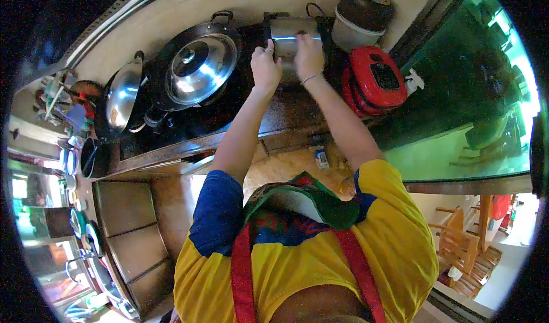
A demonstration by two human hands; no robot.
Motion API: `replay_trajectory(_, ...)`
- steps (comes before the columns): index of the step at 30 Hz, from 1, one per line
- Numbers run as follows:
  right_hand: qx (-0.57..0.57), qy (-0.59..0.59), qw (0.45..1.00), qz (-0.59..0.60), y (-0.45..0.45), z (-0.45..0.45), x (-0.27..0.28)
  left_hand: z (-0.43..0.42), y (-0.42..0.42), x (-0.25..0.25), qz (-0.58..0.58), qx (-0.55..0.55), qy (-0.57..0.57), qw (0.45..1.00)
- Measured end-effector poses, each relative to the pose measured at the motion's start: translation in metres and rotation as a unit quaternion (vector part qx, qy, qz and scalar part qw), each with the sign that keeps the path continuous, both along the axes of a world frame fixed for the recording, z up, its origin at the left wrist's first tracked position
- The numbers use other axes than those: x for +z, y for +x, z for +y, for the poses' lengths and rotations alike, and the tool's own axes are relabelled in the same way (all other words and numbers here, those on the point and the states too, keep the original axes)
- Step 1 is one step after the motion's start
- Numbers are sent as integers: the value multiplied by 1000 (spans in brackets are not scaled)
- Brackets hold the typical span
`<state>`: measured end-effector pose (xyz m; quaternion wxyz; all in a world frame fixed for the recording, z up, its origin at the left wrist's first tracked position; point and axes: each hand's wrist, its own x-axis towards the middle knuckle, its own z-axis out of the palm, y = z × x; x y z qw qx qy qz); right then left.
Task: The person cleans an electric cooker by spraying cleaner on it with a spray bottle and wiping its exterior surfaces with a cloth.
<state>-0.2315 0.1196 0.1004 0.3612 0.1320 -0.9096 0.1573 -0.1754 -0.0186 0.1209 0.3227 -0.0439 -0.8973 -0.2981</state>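
The left hand (266, 68) should steady the metal box (285, 44), the right hand (309, 58) moving gently; whether either grip is closed, I cannot tell.

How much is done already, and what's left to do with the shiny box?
It looks partway along, as far as I can tell. The domed lid is already on the big black pan. In hand now is the silver box: the left hand and right hand are both at it. Finishing there and letting go is probably left. Its inside is hidden, so I can't say how much.
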Motion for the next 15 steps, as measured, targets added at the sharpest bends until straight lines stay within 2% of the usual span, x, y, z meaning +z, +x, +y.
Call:
replay_trajectory(1, 3, 13, 998, -65, 23, -18, -5, -2, -1, 0, 1, -4, -2, 1000)
replay_trajectory(2, 131, -120, 983, -51, 41, -25, -17, -4, -3, 2, 0, 5, -12, 1000)
replay_trajectory(3, 105, -73, 987, -94, 46, -29, -48, -6, -4, 2, -2, 15, -22, 1000)
replay_trajectory(5, 131, 60, 988, -47, 71, -3, -21, -9, -3, 3, 1, 15, -21, 1000)
replay_trajectory(7, 63, 24, 997, -35, 39, 23, 5, -11, 0, 6, -25, 2, -17, 1000)
replay_trajectory(8, -18, -11, 1000, -4, 26, 26, 20, -11, 1, 6, -16, 0, -21, 1000)
replay_trajectory(9, -13, -22, 998, 52, 10, 30, 30, -10, 0, 4, -20, 2, -21, 1000)
replay_trajectory(11, 49, 10, 999, -17, 2, 10, 43, -8, -5, 5, -9, 8, -21, 1000)
replay_trajectory(13, 97, 13, 995, 8, 24, -17, 10, -11, -7, 7, -20, 7, -22, 1000)
replay_trajectory(14, 70, 69, 994, 54, 41, -23, -10, -12, -8, 7, -20, 11, -23, 999)
replay_trajectory(15, 90, 19, 996, -19, 42, -23, -47, -13, -8, 6, -21, 14, -22, 999)
